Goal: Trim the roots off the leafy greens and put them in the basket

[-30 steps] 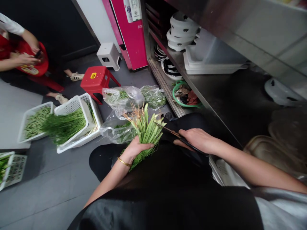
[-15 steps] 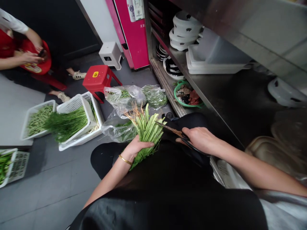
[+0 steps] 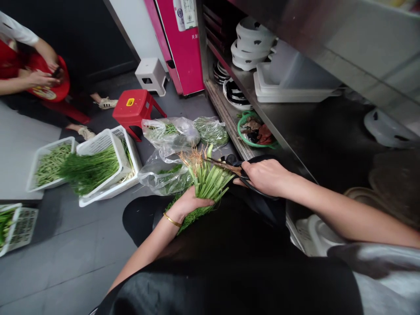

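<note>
My left hand [image 3: 193, 202] is closed around a bunch of leafy greens [image 3: 211, 178], held over my lap. Its pale stalks and brownish roots point up and away from me, with the fine green leaves below the hand. My right hand [image 3: 264, 176] grips a pair of scissors [image 3: 229, 166] with dark handles and rusty-looking blades. The blades lie across the upper stalks, close to the roots. Just beyond the bunch, open clear plastic bags [image 3: 147, 177] with greens inside lie on the floor.
White baskets [image 3: 110, 192] of vegetables stand on the floor at left, near a red stool [image 3: 131, 107]. A metal shelf [image 3: 285, 148] runs along my right, with a green colander [image 3: 243, 131] on its lower level. A person [image 3: 29, 74] sits at far left holding a phone.
My right hand has brought the scissors left, from the edge of the stalks to across them near the roots. The bunch has tilted slightly to the right in my left hand.
</note>
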Available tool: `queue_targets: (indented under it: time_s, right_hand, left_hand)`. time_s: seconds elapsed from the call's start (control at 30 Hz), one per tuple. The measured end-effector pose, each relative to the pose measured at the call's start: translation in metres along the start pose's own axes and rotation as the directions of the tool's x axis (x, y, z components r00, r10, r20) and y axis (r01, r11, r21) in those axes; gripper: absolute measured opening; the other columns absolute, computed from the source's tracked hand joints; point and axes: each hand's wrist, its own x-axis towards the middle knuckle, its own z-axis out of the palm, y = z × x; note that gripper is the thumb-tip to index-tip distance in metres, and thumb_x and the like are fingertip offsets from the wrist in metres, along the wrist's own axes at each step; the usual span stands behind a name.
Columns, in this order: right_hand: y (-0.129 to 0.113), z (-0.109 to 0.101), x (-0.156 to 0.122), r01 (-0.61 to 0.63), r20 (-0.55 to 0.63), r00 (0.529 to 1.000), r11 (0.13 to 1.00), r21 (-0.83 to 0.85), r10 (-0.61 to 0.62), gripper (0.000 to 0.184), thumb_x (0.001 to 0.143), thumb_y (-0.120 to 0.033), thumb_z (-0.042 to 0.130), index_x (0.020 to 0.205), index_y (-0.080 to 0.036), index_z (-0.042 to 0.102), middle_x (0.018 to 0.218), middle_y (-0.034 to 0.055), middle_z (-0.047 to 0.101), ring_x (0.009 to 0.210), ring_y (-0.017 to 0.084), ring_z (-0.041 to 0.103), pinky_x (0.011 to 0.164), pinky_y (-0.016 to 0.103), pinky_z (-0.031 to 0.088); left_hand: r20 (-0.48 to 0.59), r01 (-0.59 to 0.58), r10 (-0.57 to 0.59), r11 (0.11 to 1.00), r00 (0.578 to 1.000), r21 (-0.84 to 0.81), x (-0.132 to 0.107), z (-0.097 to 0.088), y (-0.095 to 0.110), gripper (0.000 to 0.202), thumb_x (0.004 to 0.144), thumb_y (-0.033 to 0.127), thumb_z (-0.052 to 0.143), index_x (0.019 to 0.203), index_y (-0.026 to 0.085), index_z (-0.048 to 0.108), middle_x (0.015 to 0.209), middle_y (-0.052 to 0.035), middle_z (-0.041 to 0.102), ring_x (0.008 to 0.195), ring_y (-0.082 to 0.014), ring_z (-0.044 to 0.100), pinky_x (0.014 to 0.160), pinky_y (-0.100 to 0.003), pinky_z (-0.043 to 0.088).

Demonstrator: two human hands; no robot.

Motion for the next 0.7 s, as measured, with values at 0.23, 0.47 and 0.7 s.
queue_targets:
  time_s: [0.23, 0.47, 0.7]
  right_hand:
    - [0.010, -0.008, -0.001, 0.034, 0.051, 0.998, 0.998, -0.059, -0.031, 0.060, 0.089, -0.063, 0.027, 0.100, -0.013, 0.057, 0.074, 0.0158, 0.069, 0.075, 0.032, 0.068, 0.056, 0.033, 0.041]
    - [0.016, -0.021, 0.004, 0.089, 0.066, 0.994, 0.990, -0.106, -0.082, 0.053, 0.089, -0.057, 0.032, 0.100, -0.013, 0.059, 0.074, 0.0156, 0.069, 0.076, 0.031, 0.067, 0.056, 0.032, 0.039]
    - [0.018, 0.016, 0.001, 0.037, 0.036, 0.999, 0.999, 0.038, -0.038, 0.054, 0.090, -0.060, 0.027, 0.094, -0.017, 0.060, 0.072, 0.0122, 0.069, 0.071, 0.026, 0.066, 0.052, 0.029, 0.032]
  left_hand:
    - [0.025, 0.002, -0.004, 0.998, 1.000, 0.061, 0.000, -0.002, 0.001, 0.041, 0.061, 0.020, 0.076, 0.100, 0.014, 0.066, 0.103, -0.0082, 0.069, 0.102, -0.0270, 0.059, 0.093, -0.039, 0.043]
    - [0.069, 0.009, -0.021, 0.986, 0.997, 0.165, 0.003, -0.001, 0.005, 0.041, 0.060, 0.021, 0.076, 0.098, 0.013, 0.066, 0.098, -0.0073, 0.069, 0.094, -0.0261, 0.061, 0.091, -0.039, 0.043]
    - [0.142, -0.009, 0.008, 1.000, 0.990, 0.009, 0.004, -0.006, 0.000, 0.054, 0.062, 0.020, 0.075, 0.113, 0.011, 0.061, 0.116, -0.0124, 0.064, 0.108, -0.0277, 0.058, 0.095, -0.038, 0.042]
